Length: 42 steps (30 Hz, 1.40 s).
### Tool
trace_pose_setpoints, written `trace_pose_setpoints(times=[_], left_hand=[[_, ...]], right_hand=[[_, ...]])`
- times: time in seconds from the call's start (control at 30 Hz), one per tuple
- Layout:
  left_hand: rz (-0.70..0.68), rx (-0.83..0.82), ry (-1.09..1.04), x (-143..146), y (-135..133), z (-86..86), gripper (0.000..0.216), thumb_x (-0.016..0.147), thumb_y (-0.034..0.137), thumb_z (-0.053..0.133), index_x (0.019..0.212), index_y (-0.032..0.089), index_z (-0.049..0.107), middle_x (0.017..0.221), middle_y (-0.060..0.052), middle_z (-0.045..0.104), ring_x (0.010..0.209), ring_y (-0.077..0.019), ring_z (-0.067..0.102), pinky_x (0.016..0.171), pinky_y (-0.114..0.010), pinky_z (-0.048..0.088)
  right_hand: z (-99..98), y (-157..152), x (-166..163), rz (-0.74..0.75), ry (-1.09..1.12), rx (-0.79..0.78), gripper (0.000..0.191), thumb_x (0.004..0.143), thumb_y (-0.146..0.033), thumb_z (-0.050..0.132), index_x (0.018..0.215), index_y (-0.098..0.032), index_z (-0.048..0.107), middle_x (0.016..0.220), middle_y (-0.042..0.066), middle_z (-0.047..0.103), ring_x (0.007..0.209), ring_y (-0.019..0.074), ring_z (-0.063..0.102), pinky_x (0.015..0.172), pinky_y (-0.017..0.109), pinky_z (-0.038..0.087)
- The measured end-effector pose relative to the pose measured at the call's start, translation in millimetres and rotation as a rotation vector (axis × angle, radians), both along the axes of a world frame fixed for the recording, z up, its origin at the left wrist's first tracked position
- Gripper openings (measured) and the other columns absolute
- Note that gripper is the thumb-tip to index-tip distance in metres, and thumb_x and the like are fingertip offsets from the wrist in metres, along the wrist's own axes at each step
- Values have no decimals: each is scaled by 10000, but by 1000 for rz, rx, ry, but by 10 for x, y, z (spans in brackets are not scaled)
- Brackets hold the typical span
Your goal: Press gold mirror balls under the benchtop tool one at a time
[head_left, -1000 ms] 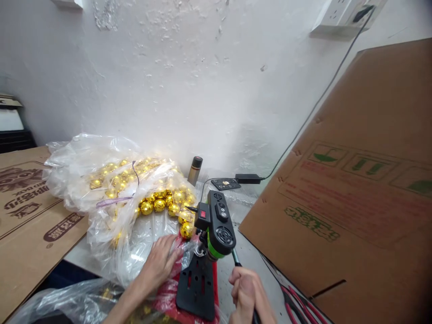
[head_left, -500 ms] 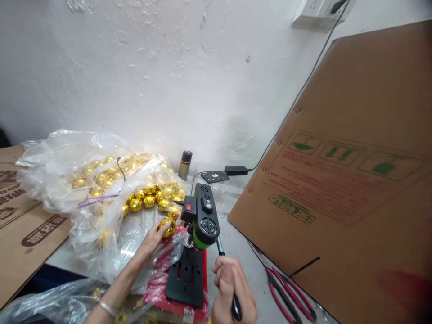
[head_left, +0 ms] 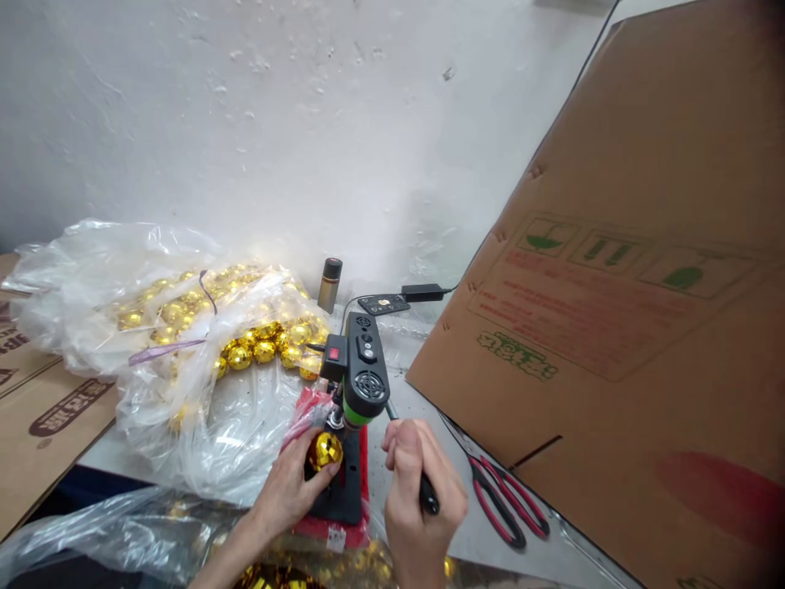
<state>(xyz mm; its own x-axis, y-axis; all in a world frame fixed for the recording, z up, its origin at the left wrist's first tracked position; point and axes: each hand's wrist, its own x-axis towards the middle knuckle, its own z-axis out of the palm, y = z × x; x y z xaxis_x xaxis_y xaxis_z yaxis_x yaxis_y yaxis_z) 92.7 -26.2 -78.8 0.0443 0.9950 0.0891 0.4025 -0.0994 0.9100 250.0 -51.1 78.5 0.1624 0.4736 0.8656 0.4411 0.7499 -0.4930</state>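
Note:
In my left hand (head_left: pixel 288 483) is a gold mirrored ball (head_left: pixel 327 450), gripped between thumb and fingers. The ball is over the slotted black base plate (head_left: pixel 352 491) of a small bench drill press (head_left: pixel 368 368), just below its green-ringed head. My right hand (head_left: pixel 423 483) is wrapped round the press's lever handle (head_left: pixel 428 496), whose black end sticks out below the fist. More gold balls (head_left: pixel 263 352) lie in a clear plastic bag (head_left: pixel 147 425) to the left. Red plastic (head_left: pixel 349 536) is under the base plate.
A big cardboard box (head_left: pixel 601 311) leans on the right, with red-handled scissors (head_left: pixel 506 503) beside it. Behind the press are a dark-capped bottle (head_left: pixel 329 285), a black power adapter (head_left: pixel 423 292) and a black card-like item (head_left: pixel 383 304). Flat cardboard (head_left: pixel 61 417) lies far left.
My left hand has brought the gold ball right and toward me, from beside the press to over its base plate. My right hand stays on the lever. The view has shifted slightly.

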Motion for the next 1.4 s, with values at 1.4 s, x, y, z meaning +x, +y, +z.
trace_pose_setpoints(times=[1.4], left_hand=[[-137,139,219,143,87,-260,565,792,270,781,1345,243,669,1276,-124,713,1225,-387,618,1089,-562,489]], right_hand=[[-596,-173,-248,-179,184,-40,368,1077,-172,450,712,-221,449,726,-33,555,607,112,515,577,275,338]])
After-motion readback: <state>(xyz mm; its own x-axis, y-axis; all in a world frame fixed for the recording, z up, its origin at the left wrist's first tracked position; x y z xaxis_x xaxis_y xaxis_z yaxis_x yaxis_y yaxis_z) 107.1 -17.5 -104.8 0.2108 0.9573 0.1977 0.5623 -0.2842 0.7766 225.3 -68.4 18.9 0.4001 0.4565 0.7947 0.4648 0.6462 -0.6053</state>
